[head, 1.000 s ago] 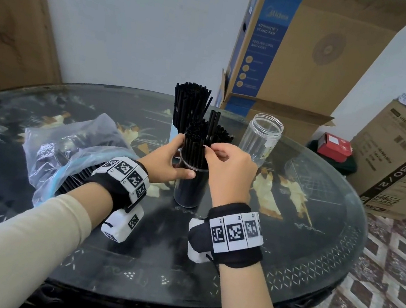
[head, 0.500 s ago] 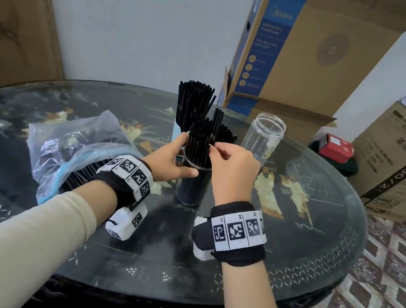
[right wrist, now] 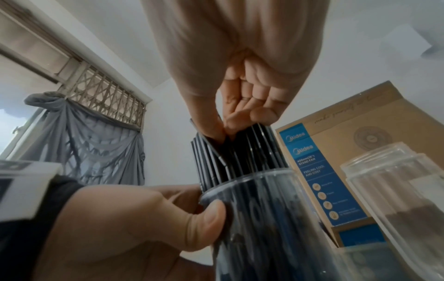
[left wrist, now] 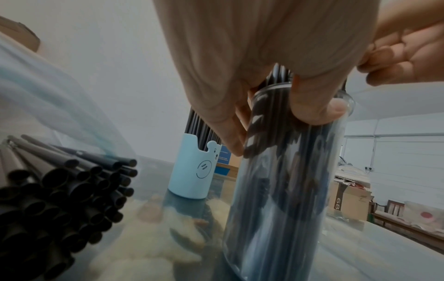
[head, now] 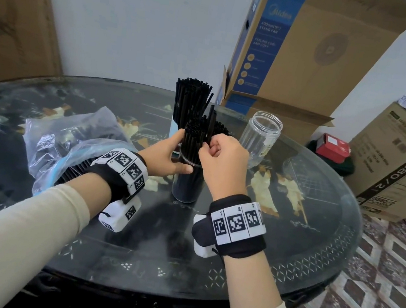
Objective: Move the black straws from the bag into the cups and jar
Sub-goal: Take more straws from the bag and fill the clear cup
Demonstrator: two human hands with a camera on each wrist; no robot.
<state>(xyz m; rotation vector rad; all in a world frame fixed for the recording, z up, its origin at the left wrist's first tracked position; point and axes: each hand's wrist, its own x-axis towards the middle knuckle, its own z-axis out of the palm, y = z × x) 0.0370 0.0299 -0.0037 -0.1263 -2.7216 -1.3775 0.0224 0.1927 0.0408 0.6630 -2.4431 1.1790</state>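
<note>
A tall clear cup [head: 188,186] packed with black straws [head: 197,133] stands mid-table. My left hand [head: 180,155] grips it just under the rim, thumb in front [left wrist: 319,108]. My right hand [head: 208,146] pinches a few of the straws near their tops [right wrist: 223,133]. Behind it is a light blue bear cup [left wrist: 192,171] full of straws [head: 191,99]. An empty clear jar [head: 260,136] stands to the right. The plastic bag [head: 72,139] lies at the left, with more straws [left wrist: 60,190] in its mouth.
The round dark glass-topped table [head: 288,245] has its edge close at the front and right. A tall fan carton [head: 304,50] leans behind the table. More cartons [head: 392,166] and a red box [head: 332,146] sit on the floor to the right.
My right hand's fingers have shifted slightly left on the straw tops. The left hand keeps its hold on the clear cup, which has not moved.
</note>
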